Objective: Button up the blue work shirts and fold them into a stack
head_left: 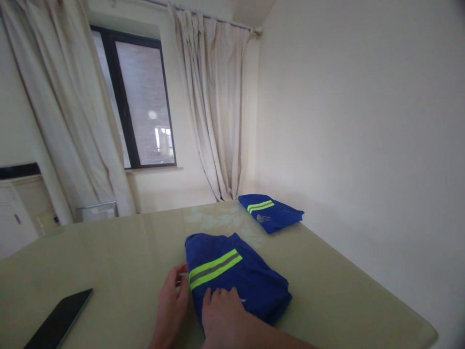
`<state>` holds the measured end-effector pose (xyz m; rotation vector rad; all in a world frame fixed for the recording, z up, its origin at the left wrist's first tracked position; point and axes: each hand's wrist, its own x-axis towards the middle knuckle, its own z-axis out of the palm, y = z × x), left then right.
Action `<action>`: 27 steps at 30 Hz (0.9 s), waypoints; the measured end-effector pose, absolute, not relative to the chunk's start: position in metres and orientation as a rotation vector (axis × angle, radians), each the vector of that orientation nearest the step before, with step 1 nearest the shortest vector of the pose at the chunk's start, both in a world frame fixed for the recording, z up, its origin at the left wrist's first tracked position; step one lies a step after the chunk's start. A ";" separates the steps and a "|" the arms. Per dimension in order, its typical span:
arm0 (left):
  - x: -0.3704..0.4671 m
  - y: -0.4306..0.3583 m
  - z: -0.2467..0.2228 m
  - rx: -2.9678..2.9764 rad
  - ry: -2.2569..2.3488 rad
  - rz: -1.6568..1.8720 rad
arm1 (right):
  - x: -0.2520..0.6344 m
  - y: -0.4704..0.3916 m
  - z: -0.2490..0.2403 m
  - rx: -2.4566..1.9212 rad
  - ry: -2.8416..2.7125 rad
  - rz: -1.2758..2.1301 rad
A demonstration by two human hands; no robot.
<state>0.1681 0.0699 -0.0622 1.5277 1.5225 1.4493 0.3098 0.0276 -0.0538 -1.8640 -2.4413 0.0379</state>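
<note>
A folded blue work garment [250, 276] lies on the table in front of me, with a yellow-green and grey reflective band across its left part. At its left edge is my left hand [172, 301], thumb and fingers curved and apart, fingertips against or just beside the cloth. My right hand [223, 310] rests on top of the garment below the band, its fingers lying on the fabric and slightly bent. Part of the garment's near side is hidden under the right hand and forearm.
A second folded blue garment [271, 213] with a similar band lies near the table's far right corner. A dark flat device [60, 320] is at the left. The glossy greenish table [119, 261] meets a wall on the right; curtains [218, 97] and a window [145, 102] are behind.
</note>
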 end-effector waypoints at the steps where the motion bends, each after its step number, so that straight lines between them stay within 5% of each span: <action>1: 0.170 0.068 -0.061 1.536 1.539 1.448 | 0.303 0.028 -0.045 -1.937 -2.438 0.033; 8: 0.166 0.071 -0.068 1.619 1.520 1.460 | 0.325 0.039 0.012 -1.641 -2.701 0.119; 14: 0.164 0.078 -0.080 1.545 1.520 1.428 | 0.423 0.121 0.111 -1.668 -2.623 0.442; 22: 0.169 0.088 -0.094 1.564 1.515 1.266 | 0.562 0.223 0.238 -2.081 -2.175 -0.013; 27: 0.169 0.087 -0.091 1.543 1.519 1.267 | 0.580 0.253 0.249 -2.132 -1.905 -0.275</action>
